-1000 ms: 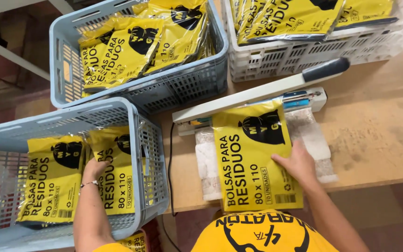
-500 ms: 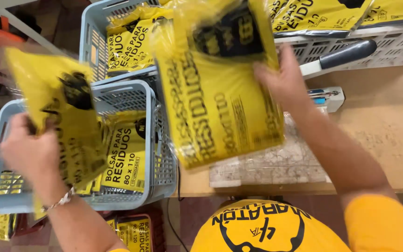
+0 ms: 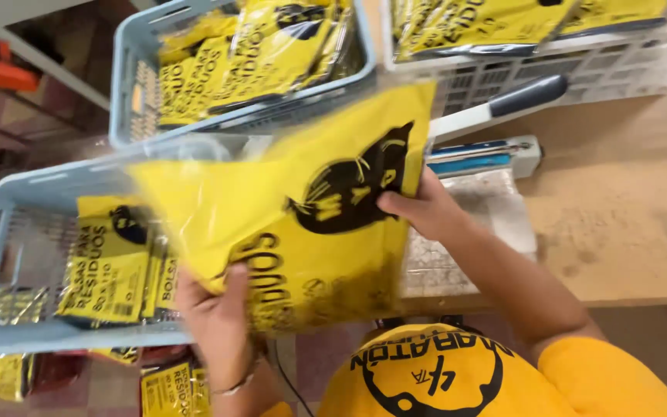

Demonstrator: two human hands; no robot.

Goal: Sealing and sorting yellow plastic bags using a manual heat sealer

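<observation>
Bare table (image 3: pixel 619 224) at right: free passage. Sealer (image 3: pixel 496 158) w/ raised arm blocks rear; crates (image 3: pixel 40 255) crowd left; held packet (image 3: pixel 303 224) fills centre.

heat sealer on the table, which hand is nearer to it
Right. The right hand grips the yellow packet just beside the heat sealer; the left hand holds the packet's lower edge, by the grey crate.

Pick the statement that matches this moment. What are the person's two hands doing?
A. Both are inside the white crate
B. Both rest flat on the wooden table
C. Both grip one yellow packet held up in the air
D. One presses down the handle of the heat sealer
C: the left hand grips the lower edge of the yellow packet and the right hand its right side, above the light blue crate.
</observation>
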